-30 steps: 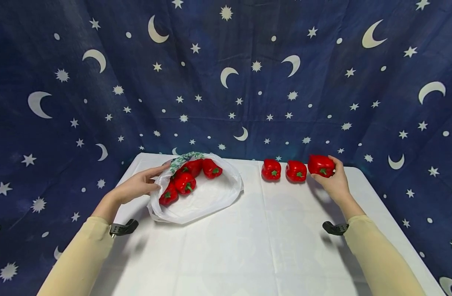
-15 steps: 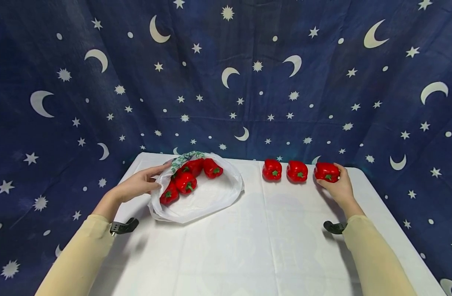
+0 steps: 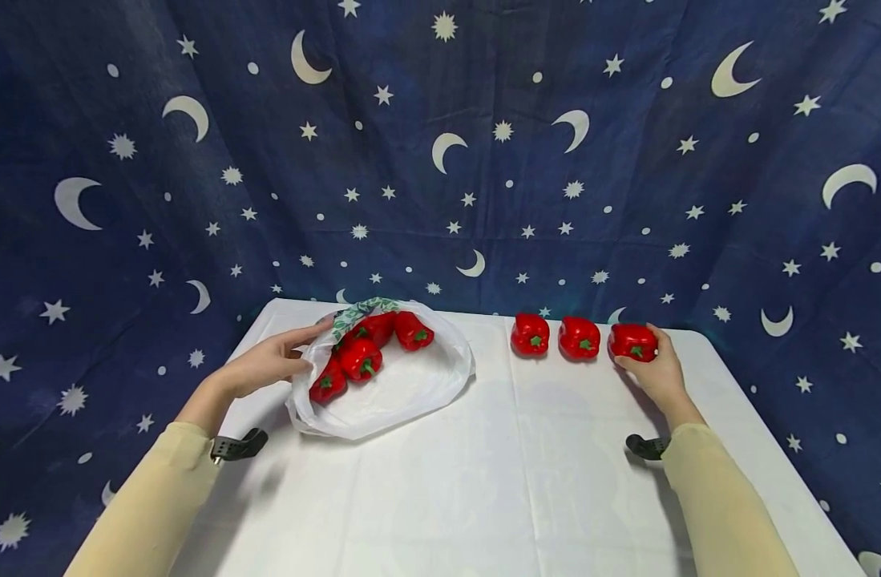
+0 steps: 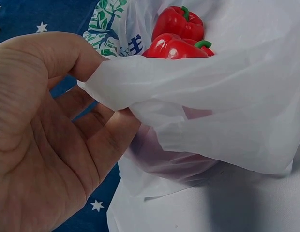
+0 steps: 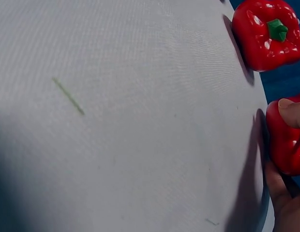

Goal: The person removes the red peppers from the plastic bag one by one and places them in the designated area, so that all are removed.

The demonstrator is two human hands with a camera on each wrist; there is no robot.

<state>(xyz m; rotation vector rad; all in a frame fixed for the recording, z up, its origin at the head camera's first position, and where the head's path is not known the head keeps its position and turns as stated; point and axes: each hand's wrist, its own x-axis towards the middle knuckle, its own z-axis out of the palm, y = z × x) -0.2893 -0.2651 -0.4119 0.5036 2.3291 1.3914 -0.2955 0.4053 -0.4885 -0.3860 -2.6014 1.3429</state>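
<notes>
Fingers of the left hand [image 3: 265,367] pinch the bag [image 3: 450,340], maybe to hold it wide; those of the right hand [image 3: 661,380] grip the end red pepper [image 3: 630,340], maybe to steady it.

White-covered table [image 3: 440,505]; on it, an open white bag [image 3: 452,353] of red peppers [image 3: 360,358]; two loose peppers [image 3: 530,335] alongside

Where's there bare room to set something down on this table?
Mainly the table's near middle, between both sleeves. A narrower gap separates the bag from the leftmost loose pepper. Crowded: the bag's back left, with several peppers, and the far right, where the right hand grips another.
</notes>
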